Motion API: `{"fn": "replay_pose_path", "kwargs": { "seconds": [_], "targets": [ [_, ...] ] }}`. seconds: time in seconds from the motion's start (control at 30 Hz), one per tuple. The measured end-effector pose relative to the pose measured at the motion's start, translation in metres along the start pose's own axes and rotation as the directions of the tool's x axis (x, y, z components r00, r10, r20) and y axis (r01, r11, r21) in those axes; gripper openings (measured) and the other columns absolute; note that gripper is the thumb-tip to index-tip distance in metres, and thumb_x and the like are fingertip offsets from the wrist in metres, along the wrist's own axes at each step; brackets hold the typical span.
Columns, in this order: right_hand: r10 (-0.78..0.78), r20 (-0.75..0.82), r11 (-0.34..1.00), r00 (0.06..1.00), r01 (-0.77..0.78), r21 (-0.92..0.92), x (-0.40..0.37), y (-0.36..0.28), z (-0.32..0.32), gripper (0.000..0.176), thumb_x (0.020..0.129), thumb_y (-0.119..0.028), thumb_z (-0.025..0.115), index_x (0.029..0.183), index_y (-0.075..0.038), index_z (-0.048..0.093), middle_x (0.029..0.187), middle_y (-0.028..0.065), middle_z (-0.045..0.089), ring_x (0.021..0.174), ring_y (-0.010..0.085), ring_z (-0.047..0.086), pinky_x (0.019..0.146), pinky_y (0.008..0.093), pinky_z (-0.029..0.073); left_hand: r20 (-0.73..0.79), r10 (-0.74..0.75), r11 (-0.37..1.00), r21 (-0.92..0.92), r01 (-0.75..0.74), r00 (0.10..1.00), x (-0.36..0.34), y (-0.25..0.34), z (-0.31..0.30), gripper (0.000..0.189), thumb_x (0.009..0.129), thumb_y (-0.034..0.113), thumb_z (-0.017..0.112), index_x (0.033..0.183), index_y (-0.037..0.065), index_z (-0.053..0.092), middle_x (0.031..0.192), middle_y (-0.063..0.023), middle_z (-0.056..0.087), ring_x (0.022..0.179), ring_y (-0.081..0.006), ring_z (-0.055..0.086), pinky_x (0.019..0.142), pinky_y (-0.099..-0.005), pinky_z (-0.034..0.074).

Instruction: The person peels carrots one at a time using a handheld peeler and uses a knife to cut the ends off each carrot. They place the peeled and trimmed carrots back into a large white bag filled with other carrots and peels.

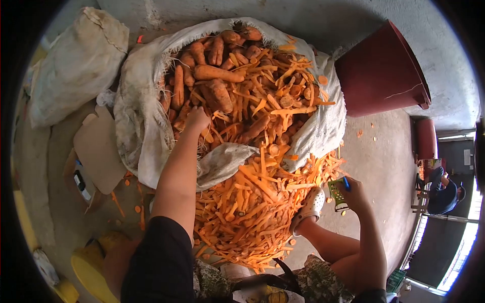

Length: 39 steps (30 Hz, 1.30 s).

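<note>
A large white sack (139, 116), its mouth rolled open, holds whole carrots (218, 73) and many orange peelings. My left hand (198, 120) reaches into it among the carrots; its fingers point away and are mostly hidden, so what it touches cannot be made out. On the right, my right hand (355, 194) is closed around a green grater-like peeler (337, 196) with a blue part by the fingers. It is held above the floor beside a white clog. A big heap of peelings (237, 217) lies on the floor in front of the sack, between my legs.
A full white sack (81, 65) leans at upper left, near cardboard (101, 144). A dark red bin (379, 70) stands at upper right against the wall. Yellow containers (93, 265) sit at lower left. Another person (443, 194) sits far off at right, near a second red bin (426, 139).
</note>
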State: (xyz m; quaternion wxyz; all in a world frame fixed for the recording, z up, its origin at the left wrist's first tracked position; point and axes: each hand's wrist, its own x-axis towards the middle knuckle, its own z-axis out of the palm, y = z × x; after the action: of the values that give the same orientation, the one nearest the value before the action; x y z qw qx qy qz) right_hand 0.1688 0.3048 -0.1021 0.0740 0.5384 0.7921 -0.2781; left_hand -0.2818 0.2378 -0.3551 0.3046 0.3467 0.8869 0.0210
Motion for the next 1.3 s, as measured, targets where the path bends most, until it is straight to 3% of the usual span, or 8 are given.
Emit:
{"fn": "replay_pose_path", "kwargs": {
  "seconds": [0.8, 0.83, 0.97, 1.03, 1.13, 1.2, 1.27, 1.3],
  "targets": [
    [0.006, 0.043, 0.998, 0.999, -0.009, 0.062, -0.005, -0.007, 0.001, 0.019, 0.08, -0.017, 0.057, 0.08, 0.002, 0.054, 0.062, 0.0124, 0.052, 0.054, 0.0155, 0.044, 0.054, 0.0324, 0.039, 0.255, -0.119, 0.917, 0.398, 0.008, 0.959, -0.034, -0.001, -0.022, 0.058, 0.079, 0.02, 0.058, 0.127, 0.002, 0.033, 0.139, -0.0105, 0.015, 0.102, -0.0259, 0.051, 0.07, -0.0318, 0.051],
    [-0.002, 0.039, 0.998, 0.999, 0.0, 0.061, -0.008, -0.013, -0.001, 0.019, 0.08, -0.017, 0.057, 0.08, 0.002, 0.054, 0.062, 0.0124, 0.052, 0.054, 0.0155, 0.044, 0.054, 0.0324, 0.039, 0.247, -0.094, 0.933, 0.359, -0.001, 0.964, -0.038, -0.009, -0.015, 0.036, 0.079, 0.02, 0.059, 0.107, -0.001, 0.052, 0.126, -0.0127, 0.039, 0.089, -0.0242, 0.057, 0.066, -0.0314, 0.051],
    [-0.112, 0.011, 0.994, 0.994, 0.112, -0.021, -0.021, -0.016, -0.007, 0.022, 0.08, -0.022, 0.057, 0.081, 0.0, 0.055, 0.064, 0.0146, 0.053, 0.055, 0.0218, 0.047, 0.055, 0.0343, 0.039, 0.217, -0.107, 0.943, 0.331, 0.029, 0.97, -0.066, -0.022, -0.023, 0.023, 0.078, 0.02, 0.06, 0.083, -0.001, 0.059, 0.092, -0.0119, 0.059, 0.071, -0.0236, 0.059, 0.061, -0.0314, 0.05],
    [-0.184, -0.039, 0.983, 0.982, 0.185, -0.001, -0.027, -0.017, -0.011, 0.023, 0.08, -0.023, 0.057, 0.081, 0.0, 0.055, 0.066, 0.0156, 0.054, 0.056, 0.0251, 0.049, 0.056, 0.0351, 0.04, 0.089, -0.069, 0.996, 0.06, 0.064, 0.994, -0.082, -0.026, -0.042, 0.022, 0.076, 0.022, 0.062, 0.072, 0.001, 0.056, 0.061, -0.0078, 0.055, 0.06, -0.0221, 0.056, 0.058, -0.0314, 0.049],
    [-0.172, -0.026, 0.984, 0.985, 0.171, -0.052, -0.037, -0.028, -0.024, 0.022, 0.081, -0.025, 0.056, 0.084, -0.003, 0.056, 0.07, 0.0167, 0.056, 0.062, 0.0308, 0.053, 0.058, 0.0378, 0.041, 0.137, 0.021, 0.977, -0.211, 0.008, 0.99, -0.098, -0.019, -0.088, 0.023, 0.074, 0.022, 0.063, 0.071, 0.001, 0.056, 0.062, -0.0096, 0.054, 0.059, -0.0203, 0.055, 0.057, -0.0308, 0.049],
    [-0.205, -0.066, 0.975, 0.977, 0.198, -0.103, -0.044, -0.044, -0.028, 0.023, 0.081, -0.027, 0.055, 0.085, -0.004, 0.057, 0.073, 0.0162, 0.058, 0.067, 0.0329, 0.055, 0.061, 0.04, 0.041, 0.222, 0.068, 0.907, -0.419, 0.033, 0.973, -0.117, -0.01, -0.119, 0.03, 0.077, 0.015, 0.057, 0.102, 0.0, 0.048, 0.073, -0.0089, 0.051, 0.057, -0.0144, 0.05, 0.054, -0.0282, 0.048],
    [-0.24, -0.107, 0.969, 0.965, 0.232, -0.081, -0.055, -0.065, -0.035, 0.023, 0.081, -0.028, 0.054, 0.087, -0.006, 0.058, 0.073, 0.0153, 0.058, 0.07, 0.0325, 0.056, 0.062, 0.0402, 0.042, 0.133, 0.292, 0.47, -0.883, -0.021, 0.947, -0.165, 0.012, -0.147, 0.037, 0.079, 0.015, 0.054, 0.111, 0.001, 0.043, 0.089, -0.0137, 0.054, 0.067, -0.0193, 0.055, 0.062, -0.0326, 0.054],
    [-0.256, -0.133, 0.966, 0.957, 0.247, -0.079, -0.059, -0.073, -0.037, 0.022, 0.081, -0.028, 0.054, 0.087, -0.006, 0.058, 0.073, 0.015, 0.058, 0.07, 0.0325, 0.056, 0.062, 0.0399, 0.043, 0.104, 0.295, 0.473, -0.879, -0.05, 0.95, -0.188, 0.025, -0.16, 0.037, 0.079, 0.015, 0.054, 0.111, 0.001, 0.043, 0.089, -0.0137, 0.054, 0.067, -0.0193, 0.055, 0.062, -0.0326, 0.054]
  ]
}}
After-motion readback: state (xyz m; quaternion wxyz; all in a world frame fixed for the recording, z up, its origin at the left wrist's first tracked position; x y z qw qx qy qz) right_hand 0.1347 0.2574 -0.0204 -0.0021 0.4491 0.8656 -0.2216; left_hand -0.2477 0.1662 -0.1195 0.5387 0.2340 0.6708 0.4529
